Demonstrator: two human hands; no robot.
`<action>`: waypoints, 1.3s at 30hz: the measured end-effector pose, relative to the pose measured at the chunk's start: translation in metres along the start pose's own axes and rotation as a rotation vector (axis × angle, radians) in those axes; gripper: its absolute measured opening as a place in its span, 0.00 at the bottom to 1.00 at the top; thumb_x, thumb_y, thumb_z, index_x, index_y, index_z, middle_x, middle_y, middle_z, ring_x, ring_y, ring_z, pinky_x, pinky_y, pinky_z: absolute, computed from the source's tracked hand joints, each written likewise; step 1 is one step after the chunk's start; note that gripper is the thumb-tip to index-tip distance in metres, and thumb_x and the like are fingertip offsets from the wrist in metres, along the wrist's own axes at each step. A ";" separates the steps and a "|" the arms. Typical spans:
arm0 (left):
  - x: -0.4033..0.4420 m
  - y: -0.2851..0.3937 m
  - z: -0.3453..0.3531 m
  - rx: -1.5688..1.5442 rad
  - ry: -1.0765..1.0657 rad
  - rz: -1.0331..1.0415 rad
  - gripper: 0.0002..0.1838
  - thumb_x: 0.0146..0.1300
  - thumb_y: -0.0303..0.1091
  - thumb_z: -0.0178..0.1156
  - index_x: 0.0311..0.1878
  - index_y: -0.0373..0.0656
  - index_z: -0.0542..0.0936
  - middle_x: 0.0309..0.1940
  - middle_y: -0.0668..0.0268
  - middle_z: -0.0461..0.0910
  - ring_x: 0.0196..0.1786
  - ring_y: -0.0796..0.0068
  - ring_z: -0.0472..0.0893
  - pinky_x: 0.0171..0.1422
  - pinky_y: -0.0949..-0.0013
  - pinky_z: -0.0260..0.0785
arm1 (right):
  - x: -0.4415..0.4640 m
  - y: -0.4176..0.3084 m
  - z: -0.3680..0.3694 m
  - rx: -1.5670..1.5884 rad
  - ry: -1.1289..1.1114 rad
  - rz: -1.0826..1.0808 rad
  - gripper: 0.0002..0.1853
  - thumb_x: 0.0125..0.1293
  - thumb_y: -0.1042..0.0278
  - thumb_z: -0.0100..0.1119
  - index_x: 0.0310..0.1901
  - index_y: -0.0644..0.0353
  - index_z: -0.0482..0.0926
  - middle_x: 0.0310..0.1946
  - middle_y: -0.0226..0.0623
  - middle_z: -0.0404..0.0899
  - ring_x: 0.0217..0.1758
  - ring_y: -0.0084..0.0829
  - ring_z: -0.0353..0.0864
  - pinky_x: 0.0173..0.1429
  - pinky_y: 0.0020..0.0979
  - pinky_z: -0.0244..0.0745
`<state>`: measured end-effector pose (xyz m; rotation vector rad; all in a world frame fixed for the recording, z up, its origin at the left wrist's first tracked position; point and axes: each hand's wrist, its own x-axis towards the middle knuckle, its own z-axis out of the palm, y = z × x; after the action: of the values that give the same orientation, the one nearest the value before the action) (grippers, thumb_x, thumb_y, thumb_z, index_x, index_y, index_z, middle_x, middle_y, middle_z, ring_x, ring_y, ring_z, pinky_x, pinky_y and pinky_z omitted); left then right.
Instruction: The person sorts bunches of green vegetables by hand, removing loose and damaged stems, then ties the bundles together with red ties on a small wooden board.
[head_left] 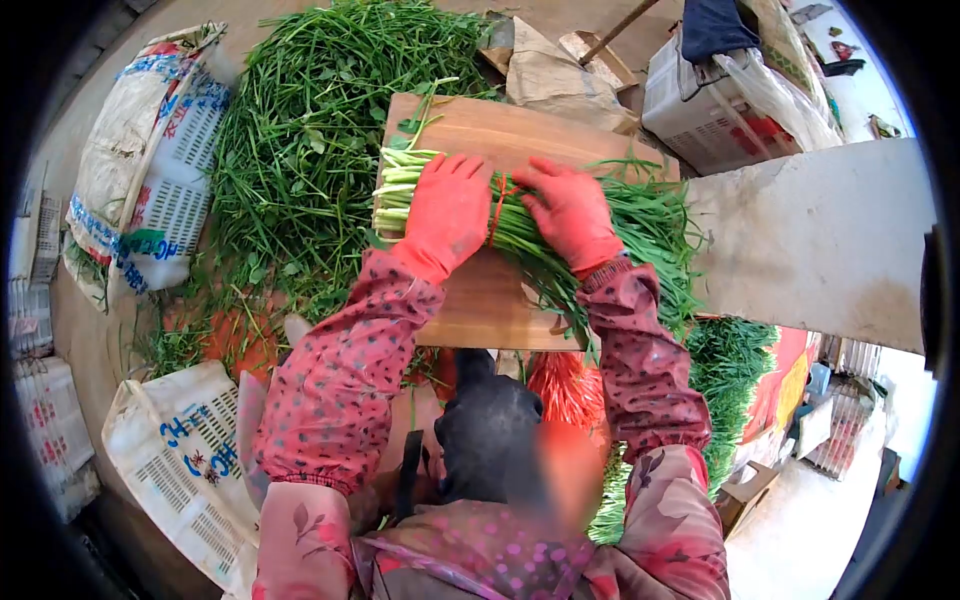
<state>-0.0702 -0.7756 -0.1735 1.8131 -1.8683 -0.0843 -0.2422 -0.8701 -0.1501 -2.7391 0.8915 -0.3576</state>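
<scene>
A bunch of chives [520, 218] lies across a wooden board [470, 315], its pale stem ends to the left and its green leaves spilling off to the right. Around its middle runs a thin red tie [497, 212]. My left hand [450, 212], in a coral rubber glove, is closed over the stem side, just left of the tie. On the leaf side my right hand [568, 208], gloved alike, curls its fingers over the bunch close to the tie. The undersides of both hands are hidden.
A big heap of loose greens [320, 120] lies beyond the board's left. White plastic crates [185, 170] stand at left. A pale slab [810, 250] adjoins at right, with stacked chives [735, 360] below it. Red strands [568, 390] hang by the board's near edge.
</scene>
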 end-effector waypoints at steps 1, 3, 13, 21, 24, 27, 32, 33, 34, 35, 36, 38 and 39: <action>-0.003 -0.001 -0.001 -0.011 0.017 0.011 0.18 0.59 0.30 0.53 0.52 0.36 0.77 0.52 0.55 0.78 0.58 0.54 0.74 0.67 0.54 0.60 | 0.002 -0.004 0.007 -0.015 0.040 -0.037 0.13 0.56 0.67 0.61 0.45 0.49 0.82 0.49 0.37 0.81 0.49 0.42 0.80 0.53 0.42 0.75; -0.006 0.001 -0.004 -0.038 0.040 0.006 0.18 0.59 0.30 0.54 0.53 0.36 0.77 0.53 0.55 0.78 0.58 0.54 0.74 0.67 0.54 0.59 | 0.008 -0.008 0.006 -0.125 -0.014 -0.089 0.11 0.56 0.67 0.60 0.42 0.49 0.83 0.46 0.35 0.82 0.49 0.41 0.80 0.53 0.42 0.75; -0.019 0.018 -0.038 0.095 -0.304 0.071 0.43 0.46 0.53 0.69 0.64 0.40 0.68 0.56 0.52 0.72 0.61 0.53 0.70 0.70 0.51 0.56 | -0.012 -0.053 -0.043 -0.517 -0.508 0.040 0.08 0.53 0.68 0.57 0.27 0.57 0.85 0.28 0.47 0.83 0.33 0.44 0.85 0.36 0.42 0.79; -0.025 0.033 -0.022 0.307 -0.162 0.090 0.40 0.46 0.49 0.69 0.63 0.45 0.70 0.57 0.54 0.71 0.63 0.52 0.68 0.73 0.45 0.48 | -0.045 -0.048 -0.058 0.511 -0.230 0.052 0.07 0.59 0.70 0.60 0.29 0.65 0.81 0.35 0.45 0.83 0.31 0.32 0.80 0.38 0.33 0.76; -0.026 0.035 -0.018 -0.071 -0.135 0.097 0.29 0.49 0.43 0.67 0.56 0.46 0.76 0.56 0.57 0.74 0.61 0.55 0.70 0.72 0.48 0.52 | -0.054 -0.047 -0.046 0.913 -0.090 0.373 0.07 0.63 0.71 0.60 0.35 0.67 0.78 0.38 0.38 0.83 0.31 0.24 0.78 0.37 0.28 0.75; -0.029 0.030 -0.004 -0.195 0.065 0.087 0.14 0.50 0.34 0.64 0.42 0.47 0.82 0.47 0.63 0.79 0.56 0.60 0.75 0.68 0.52 0.58 | -0.057 -0.056 -0.029 1.255 0.046 0.484 0.09 0.69 0.67 0.55 0.38 0.65 0.76 0.41 0.36 0.83 0.30 0.19 0.75 0.33 0.23 0.70; -0.033 0.025 0.012 -0.224 0.203 0.077 0.07 0.43 0.30 0.63 0.30 0.48 0.81 0.41 0.67 0.82 0.50 0.64 0.78 0.64 0.54 0.63 | -0.045 -0.075 -0.013 1.528 0.190 0.583 0.12 0.71 0.63 0.53 0.31 0.60 0.73 0.32 0.35 0.82 0.25 0.16 0.71 0.27 0.19 0.64; -0.032 0.023 0.008 -0.199 0.197 0.098 0.08 0.43 0.29 0.62 0.31 0.47 0.80 0.41 0.67 0.82 0.49 0.64 0.79 0.63 0.55 0.64 | -0.041 -0.087 -0.019 1.437 0.162 0.607 0.11 0.72 0.65 0.52 0.31 0.60 0.73 0.29 0.32 0.81 0.23 0.16 0.70 0.27 0.19 0.64; -0.031 0.021 0.003 -0.194 0.196 0.103 0.08 0.43 0.29 0.62 0.31 0.47 0.80 0.41 0.67 0.82 0.49 0.64 0.79 0.63 0.55 0.64 | -0.038 -0.090 -0.022 1.442 0.168 0.602 0.11 0.72 0.65 0.52 0.31 0.60 0.73 0.29 0.32 0.81 0.23 0.16 0.70 0.27 0.19 0.64; -0.031 0.020 -0.002 -0.226 0.095 0.076 0.09 0.45 0.31 0.62 0.33 0.47 0.81 0.38 0.67 0.81 0.49 0.64 0.79 0.64 0.54 0.63 | -0.036 -0.090 -0.025 1.381 0.182 0.589 0.11 0.72 0.65 0.51 0.31 0.60 0.74 0.29 0.32 0.81 0.24 0.16 0.70 0.27 0.19 0.64; -0.029 0.022 -0.006 -0.269 -0.009 0.057 0.11 0.46 0.32 0.62 0.36 0.47 0.81 0.36 0.66 0.81 0.49 0.63 0.79 0.65 0.53 0.62 | -0.038 -0.088 -0.029 1.310 0.205 0.584 0.11 0.72 0.65 0.51 0.31 0.60 0.74 0.29 0.32 0.81 0.24 0.16 0.70 0.28 0.19 0.65; -0.026 0.022 -0.015 -0.403 -0.049 0.083 0.25 0.46 0.37 0.66 0.51 0.45 0.78 0.44 0.60 0.80 0.54 0.60 0.76 0.67 0.52 0.58 | -0.038 -0.076 -0.034 1.271 0.235 0.567 0.11 0.71 0.65 0.52 0.32 0.61 0.75 0.29 0.32 0.81 0.24 0.17 0.71 0.29 0.20 0.67; -0.021 0.029 -0.026 -0.221 -0.023 0.102 0.33 0.45 0.41 0.68 0.58 0.44 0.72 0.49 0.58 0.77 0.57 0.58 0.74 0.68 0.51 0.56 | -0.039 -0.076 -0.035 1.320 0.198 0.596 0.11 0.71 0.65 0.52 0.33 0.61 0.75 0.29 0.32 0.81 0.24 0.17 0.71 0.29 0.20 0.67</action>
<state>-0.0869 -0.7448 -0.1466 1.5725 -1.8829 -0.2646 -0.2417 -0.7924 -0.1004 -1.2031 0.9487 -0.7406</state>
